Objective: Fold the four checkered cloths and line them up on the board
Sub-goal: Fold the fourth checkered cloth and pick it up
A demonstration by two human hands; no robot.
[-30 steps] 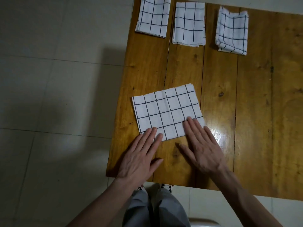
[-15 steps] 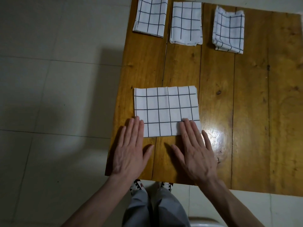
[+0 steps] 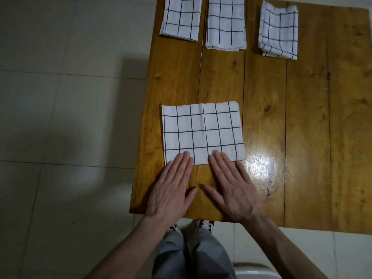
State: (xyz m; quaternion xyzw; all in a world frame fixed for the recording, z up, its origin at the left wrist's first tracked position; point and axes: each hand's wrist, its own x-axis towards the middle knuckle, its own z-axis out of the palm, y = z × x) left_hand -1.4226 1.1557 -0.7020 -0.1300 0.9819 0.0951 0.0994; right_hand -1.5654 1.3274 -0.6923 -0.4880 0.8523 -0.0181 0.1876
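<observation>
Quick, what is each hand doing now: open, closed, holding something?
Left hand: open, flat, fingertips on the near edge of the half-folded cloth, holding nothing.
Right hand: open, flat, fingertips on the same edge.

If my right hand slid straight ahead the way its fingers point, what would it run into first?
The right hand already has its fingertips on the near edge of the half-folded cloth, so it would push that first. Farther along that line, probably the left folded cloth.

Both forearms are bare, with no sleeves seen. Grey trousers (image 3: 191, 256) are worn. Shoes (image 3: 205, 224) patterned in black and white are partly hidden below the board's edge.
</observation>
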